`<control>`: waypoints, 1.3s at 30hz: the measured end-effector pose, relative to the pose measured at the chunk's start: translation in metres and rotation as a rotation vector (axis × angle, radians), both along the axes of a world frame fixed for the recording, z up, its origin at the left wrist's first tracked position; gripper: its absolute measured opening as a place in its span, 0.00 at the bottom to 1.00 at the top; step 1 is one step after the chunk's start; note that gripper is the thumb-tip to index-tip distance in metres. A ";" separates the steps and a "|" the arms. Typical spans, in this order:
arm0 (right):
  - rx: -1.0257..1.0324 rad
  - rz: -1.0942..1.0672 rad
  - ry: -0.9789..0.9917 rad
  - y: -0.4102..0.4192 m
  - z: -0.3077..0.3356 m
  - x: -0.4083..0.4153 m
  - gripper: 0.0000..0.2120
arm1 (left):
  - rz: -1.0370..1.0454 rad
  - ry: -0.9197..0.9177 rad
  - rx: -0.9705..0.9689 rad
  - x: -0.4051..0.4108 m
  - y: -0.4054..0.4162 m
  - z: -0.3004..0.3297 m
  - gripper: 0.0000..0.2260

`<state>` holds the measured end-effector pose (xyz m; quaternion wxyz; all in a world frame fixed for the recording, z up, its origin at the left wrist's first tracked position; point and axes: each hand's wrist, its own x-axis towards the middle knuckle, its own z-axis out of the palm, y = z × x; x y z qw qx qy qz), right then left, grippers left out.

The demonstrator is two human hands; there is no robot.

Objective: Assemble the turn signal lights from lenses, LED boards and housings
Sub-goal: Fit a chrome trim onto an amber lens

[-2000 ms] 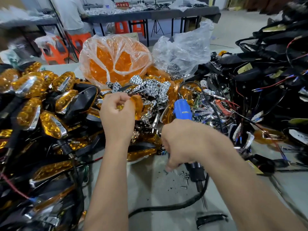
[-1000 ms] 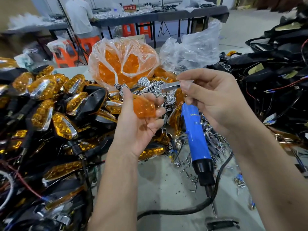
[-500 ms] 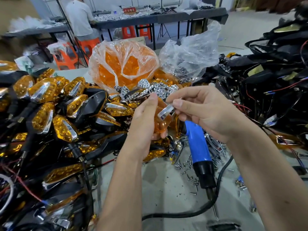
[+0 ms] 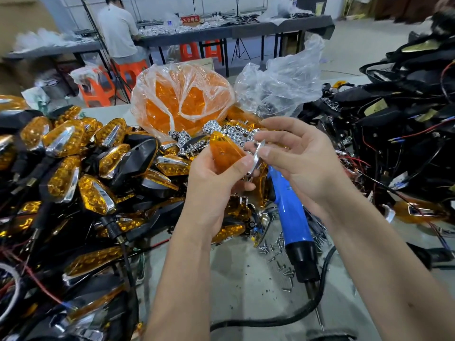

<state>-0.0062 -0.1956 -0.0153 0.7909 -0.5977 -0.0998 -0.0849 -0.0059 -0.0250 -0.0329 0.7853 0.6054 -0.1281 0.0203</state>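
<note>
Right now: I am fitting a chrome piece to an amber lens, both held up at the centre of the frame, above the table.
Left hand: my left hand grips the amber lens, thumb across its lower right corner and fingers curled behind it.
Right hand: my right hand pinches the chrome strip between thumb and forefinger; the other fingers are loosely spread.
Key relation: the strip lies just right of the lens, at its right edge beside my left thumb. Its long axis runs steeply, upper right to lower left. The lens tapers toward the upper left. Whether the two parts touch I cannot tell.
Next move, my judgement: the strip must go leftward into the lens, so the right hand does the travelling and the left only steadies.
Around: a blue electric screwdriver lies below my right hand, with loose screws scattered beside it. Finished signal lights are heaped at left, and a bag of lenses sits behind.
</note>
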 end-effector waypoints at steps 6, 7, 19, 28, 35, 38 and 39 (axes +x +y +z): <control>-0.169 -0.169 0.221 0.017 -0.012 0.000 0.09 | 0.212 -0.226 0.289 0.005 -0.005 -0.008 0.06; -0.165 -0.119 0.251 0.017 -0.013 0.000 0.07 | 0.239 -0.242 0.312 0.005 -0.005 -0.008 0.06; -0.097 0.076 0.331 0.011 -0.013 0.002 0.08 | 0.184 -0.225 0.301 0.004 0.000 -0.007 0.06; -0.201 -0.086 0.191 0.010 -0.018 0.004 0.10 | 0.097 0.049 0.065 0.006 -0.007 -0.008 0.09; -0.410 -0.136 0.020 0.015 -0.021 0.005 0.07 | 0.355 0.012 0.319 0.008 -0.005 -0.009 0.08; -0.537 -0.156 -0.069 0.018 -0.021 0.006 0.05 | 0.357 -0.058 0.383 0.008 -0.001 -0.008 0.08; -0.556 -0.154 -0.088 0.019 -0.021 0.006 0.05 | 0.343 -0.074 0.389 0.007 -0.001 -0.008 0.08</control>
